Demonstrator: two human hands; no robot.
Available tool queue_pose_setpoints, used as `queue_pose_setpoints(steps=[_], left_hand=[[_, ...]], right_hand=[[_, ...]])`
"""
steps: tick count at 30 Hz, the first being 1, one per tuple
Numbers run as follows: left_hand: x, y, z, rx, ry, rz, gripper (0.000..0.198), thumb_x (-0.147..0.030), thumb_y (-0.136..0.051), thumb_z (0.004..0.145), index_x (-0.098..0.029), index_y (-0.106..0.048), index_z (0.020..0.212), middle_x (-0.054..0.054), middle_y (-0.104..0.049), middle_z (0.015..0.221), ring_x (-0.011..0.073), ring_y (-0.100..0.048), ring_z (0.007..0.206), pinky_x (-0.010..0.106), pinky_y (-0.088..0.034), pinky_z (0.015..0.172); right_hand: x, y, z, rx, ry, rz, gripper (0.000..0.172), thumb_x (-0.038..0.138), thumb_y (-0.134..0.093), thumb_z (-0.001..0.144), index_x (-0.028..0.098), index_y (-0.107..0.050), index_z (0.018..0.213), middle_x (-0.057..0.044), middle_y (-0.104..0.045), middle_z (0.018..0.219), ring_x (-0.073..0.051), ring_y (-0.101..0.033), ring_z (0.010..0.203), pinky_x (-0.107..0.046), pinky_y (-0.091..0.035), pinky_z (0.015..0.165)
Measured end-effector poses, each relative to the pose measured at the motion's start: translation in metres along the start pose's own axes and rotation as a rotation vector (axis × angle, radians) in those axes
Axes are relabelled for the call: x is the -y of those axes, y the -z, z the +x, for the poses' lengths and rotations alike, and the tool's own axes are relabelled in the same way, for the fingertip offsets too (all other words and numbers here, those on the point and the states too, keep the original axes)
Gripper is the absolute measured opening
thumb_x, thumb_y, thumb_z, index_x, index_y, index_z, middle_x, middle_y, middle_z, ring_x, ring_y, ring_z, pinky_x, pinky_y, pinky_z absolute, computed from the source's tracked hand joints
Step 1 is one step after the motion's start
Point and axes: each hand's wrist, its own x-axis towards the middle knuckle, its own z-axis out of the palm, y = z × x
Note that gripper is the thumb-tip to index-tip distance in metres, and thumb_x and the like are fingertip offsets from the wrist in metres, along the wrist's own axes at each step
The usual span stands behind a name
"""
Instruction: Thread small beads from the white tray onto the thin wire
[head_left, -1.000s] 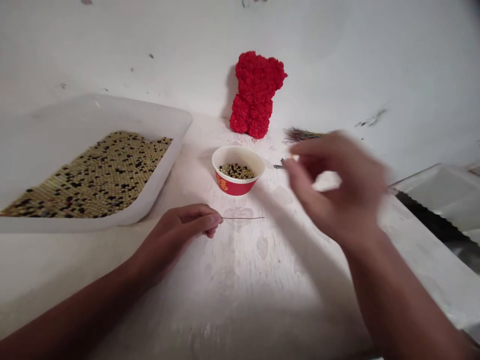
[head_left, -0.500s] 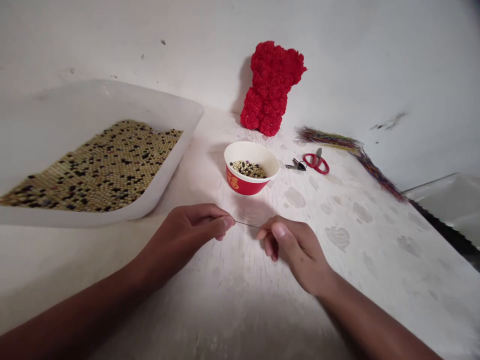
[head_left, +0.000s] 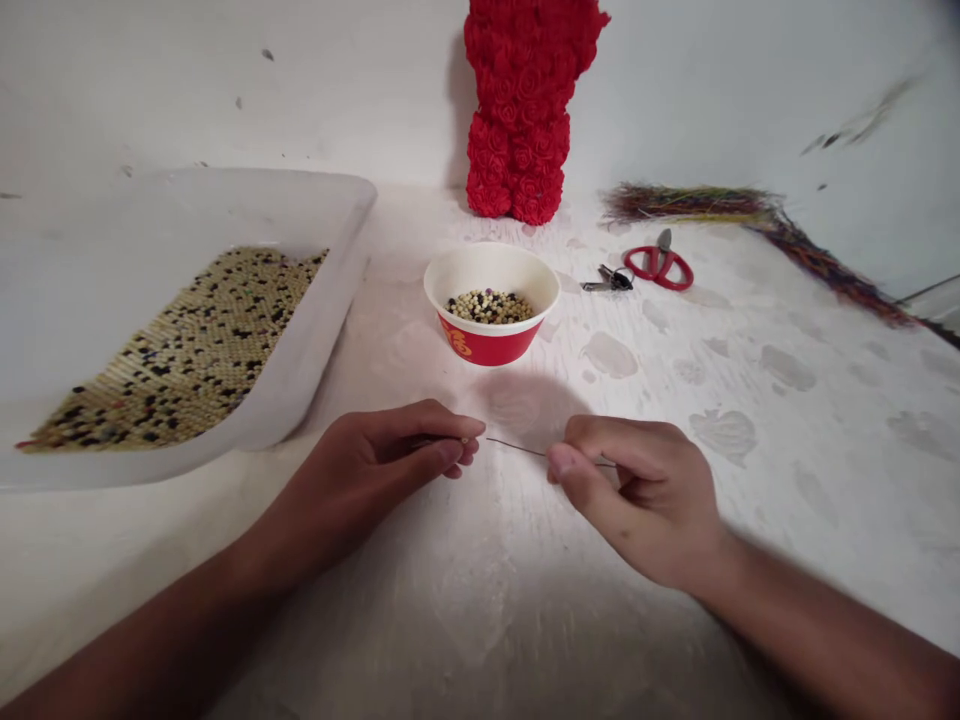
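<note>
My left hand [head_left: 382, 460] rests on the white table [head_left: 525, 600], thumb and forefinger pinched on a small pale bead at their tips. My right hand [head_left: 637, 490] is closed in a pinch on a thin wire [head_left: 517, 449]. The wire's free end points left toward the left fingertips, a small gap away. Just behind both hands stands a red and white paper bowl [head_left: 491, 315] holding small cream and dark beads.
A large white plastic tub [head_left: 315, 330] of beads sits at the left. A red rose-covered bear figure [head_left: 525, 100] stands against the back wall. Red scissors [head_left: 660, 265], a small metal tool [head_left: 609, 281] and a bundle of coloured wires [head_left: 750, 215] lie at the right.
My right hand came down from near the scissors and pinched the wire, then slid right along it. The wire left my left fingertips, which now pinch a bead. The camera moved closer.
</note>
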Motion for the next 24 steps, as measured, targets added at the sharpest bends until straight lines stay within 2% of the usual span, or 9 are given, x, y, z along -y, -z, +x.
queue_pose_setpoints(steps=[5,9,13,19,24], left_hand=[[0.0009,-0.0016,-0.0002,-0.059,0.038,-0.016,0.011,-0.033,-0.073,0.088,-0.029,-0.078,0.096,0.001,-0.075,0.09,0.0149,-0.07,0.086,0.024,-0.057,0.079],[0.0036,-0.0032,0.0011,-0.111,0.104,-0.027,0.016,-0.037,-0.08,0.08,-0.029,-0.075,0.092,-0.002,-0.077,0.086,0.0134,-0.071,0.082,0.019,-0.057,0.072],[0.003,-0.0037,0.0014,-0.107,0.126,-0.015,0.018,-0.04,-0.081,0.079,-0.027,-0.072,0.086,-0.003,-0.076,0.083,0.0106,-0.07,0.079,0.015,-0.054,0.068],[0.0013,-0.0032,0.0017,-0.102,0.123,-0.002,0.018,-0.039,-0.082,0.078,-0.025,-0.072,0.084,-0.003,-0.075,0.082,0.0113,-0.069,0.078,0.016,-0.053,0.068],[0.0021,-0.0043,0.0021,-0.08,0.117,-0.017,0.015,-0.036,-0.082,0.078,-0.025,-0.073,0.082,-0.004,-0.074,0.078,0.0091,-0.067,0.075,0.013,-0.051,0.065]], right_hand=[[0.0007,-0.0004,-0.0014,0.066,0.034,-0.029,0.036,0.017,-0.059,0.095,0.017,-0.046,0.062,0.007,-0.039,0.056,-0.004,-0.031,0.049,-0.019,-0.026,0.045],[0.0002,-0.0015,-0.0006,0.093,0.031,-0.045,0.036,0.019,-0.059,0.097,0.017,-0.048,0.063,0.007,-0.04,0.057,-0.004,-0.032,0.05,-0.019,-0.027,0.045],[-0.0025,-0.0026,0.0002,0.09,0.025,-0.053,0.036,0.022,-0.058,0.099,0.016,-0.05,0.063,0.007,-0.041,0.057,-0.004,-0.032,0.05,-0.019,-0.028,0.045],[-0.0041,-0.0033,-0.0012,0.115,0.012,-0.037,0.036,0.024,-0.057,0.1,0.016,-0.051,0.065,0.007,-0.04,0.058,-0.004,-0.032,0.051,-0.019,-0.028,0.046],[-0.0054,-0.0052,0.0003,0.179,0.001,-0.011,0.036,0.023,-0.056,0.1,0.016,-0.051,0.065,0.006,-0.042,0.059,-0.004,-0.036,0.052,-0.019,-0.031,0.049]])
